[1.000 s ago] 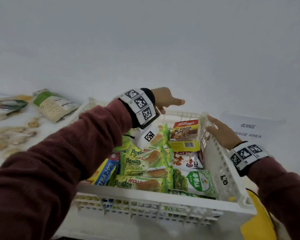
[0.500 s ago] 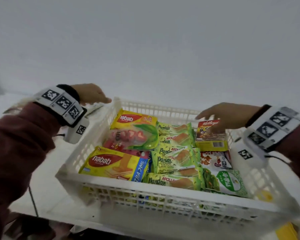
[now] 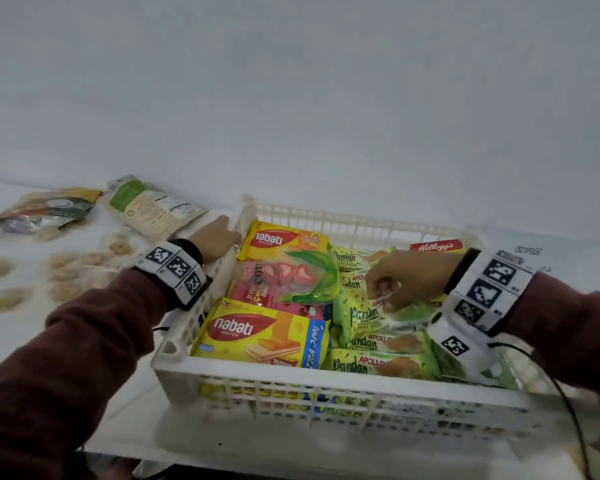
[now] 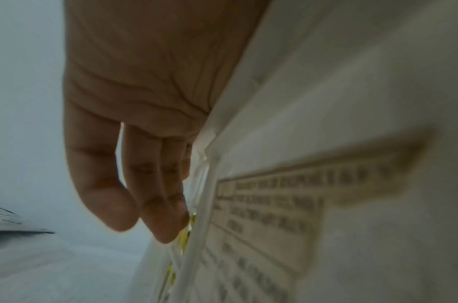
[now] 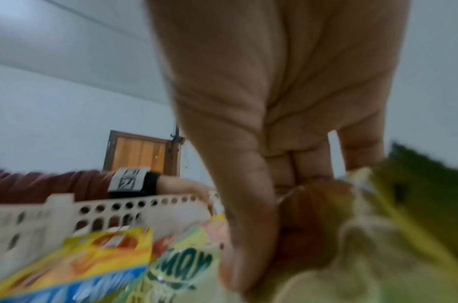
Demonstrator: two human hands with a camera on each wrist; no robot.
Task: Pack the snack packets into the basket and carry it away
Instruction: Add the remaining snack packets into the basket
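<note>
The white plastic basket [image 3: 343, 393] sits on the tabletop [image 3: 111, 410], its slotted lattice walls stiff and pale, already full of glossy film snack packets. The right hand [image 3: 407, 280] reaches inside, its grip pinching a crinkly green Pandan cake packet [image 3: 364, 315] that lies among others of its kind in the right half; the right wrist view shows thumb and fingers closed on the soft wrapper. The left hand [image 3: 219, 237] rests against the outside of the basket's left wall near the far corner, fingers fairly straight in the left wrist view, holding nothing. To do this step well, I would lay the packet flat and level with its neighbours, below the rim, beside the yellow Nabati wafer pack [image 3: 257, 336], so nothing slides when lifting.
</note>
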